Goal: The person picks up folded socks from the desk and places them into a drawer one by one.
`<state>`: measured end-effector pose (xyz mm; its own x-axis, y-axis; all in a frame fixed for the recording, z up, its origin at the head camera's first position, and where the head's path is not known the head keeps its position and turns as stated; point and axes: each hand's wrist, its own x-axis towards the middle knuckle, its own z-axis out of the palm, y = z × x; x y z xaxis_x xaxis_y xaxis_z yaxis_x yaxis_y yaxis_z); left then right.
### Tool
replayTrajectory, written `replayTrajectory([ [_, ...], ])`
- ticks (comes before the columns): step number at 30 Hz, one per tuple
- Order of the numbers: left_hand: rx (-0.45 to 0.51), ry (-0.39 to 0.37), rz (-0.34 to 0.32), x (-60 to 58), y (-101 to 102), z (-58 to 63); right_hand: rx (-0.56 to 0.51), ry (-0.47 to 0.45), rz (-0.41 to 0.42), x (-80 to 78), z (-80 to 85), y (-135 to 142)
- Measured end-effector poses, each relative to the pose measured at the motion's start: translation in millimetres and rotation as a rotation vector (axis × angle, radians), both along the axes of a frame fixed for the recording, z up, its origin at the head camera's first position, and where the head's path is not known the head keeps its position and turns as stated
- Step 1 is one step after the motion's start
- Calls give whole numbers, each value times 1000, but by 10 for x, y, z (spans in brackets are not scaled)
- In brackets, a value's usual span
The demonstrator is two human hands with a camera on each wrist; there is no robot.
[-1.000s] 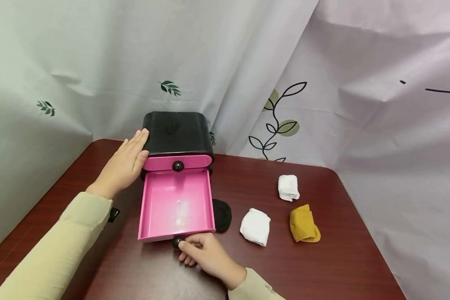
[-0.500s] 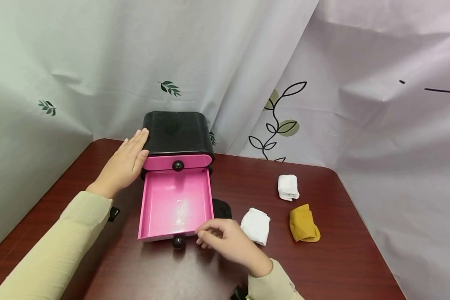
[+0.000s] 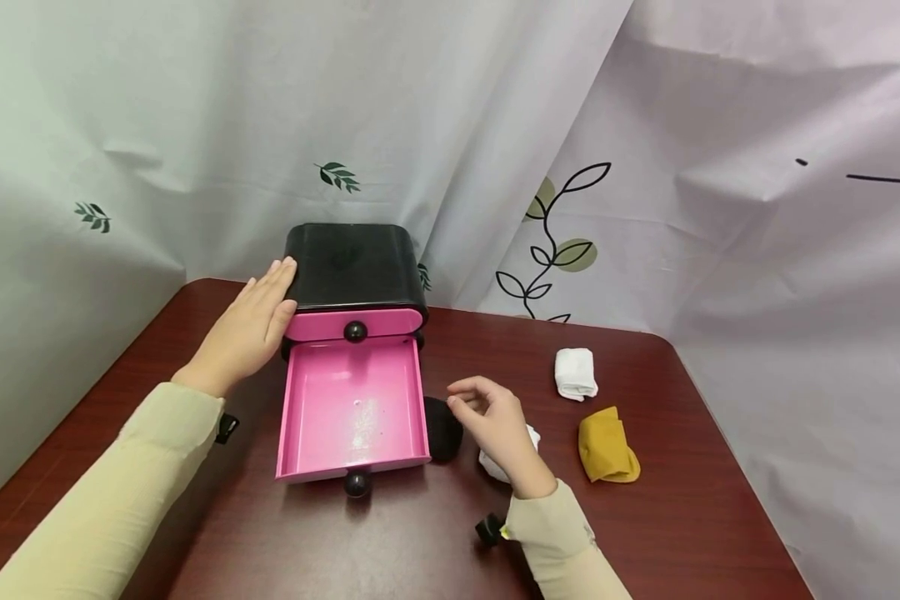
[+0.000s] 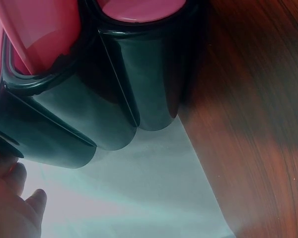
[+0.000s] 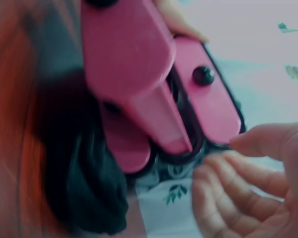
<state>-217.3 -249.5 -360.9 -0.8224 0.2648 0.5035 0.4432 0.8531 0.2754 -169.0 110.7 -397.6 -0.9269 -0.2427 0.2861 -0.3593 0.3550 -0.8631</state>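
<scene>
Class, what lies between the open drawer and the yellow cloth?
In the head view: a black bundle, the right hand, and a white bundle partly hidden by that hand.

Drawer (image 3: 322,417) & cab (image 3: 352,267) glossy plastic, blk bundle (image 3: 441,435) matt cloth, tbl (image 3: 270,550) shiny wood-look

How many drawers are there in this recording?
3: the top drawer, shut; the middle drawer, pulled out below it; and the bottom drawer, underneath, seen from the right wrist. The wrist views show no fourth.
</scene>
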Motion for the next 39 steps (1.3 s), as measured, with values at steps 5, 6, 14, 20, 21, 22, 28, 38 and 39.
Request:
replayTrajectory([
  [5, 3, 5, -1, -3, -5, -15, 173, 22, -82, -120, -67, -30],
  [6, 4, 6, -1, -5, -5, -17, 206, 11, -88, -136, -77, -41],
  [14, 0, 3, -1, -16, -8, -32, 439, -122, -108, -218, -139, -137],
  [20, -2, 8, 0, -18, -11, -37, 526, -185, -121, -240, -179, -225],
  [21, -1, 8, -1, -19, -11, -38, 541, -191, -122, -243, -184, -239],
  [22, 0, 9, -2, -20, -12, -38, 555, -192, -122, -245, -190, -252],
  [28, -3, 18, -5, -25, -11, -39, 586, -202, -118, -271, -213, -301],
  [38, 1, 16, -2, -14, -12, -29, 549, -298, -56, -326, -251, -277],
  [39, 3, 17, -3, -16, -12, -29, 543, -298, -53, -328, -256, -277],
])
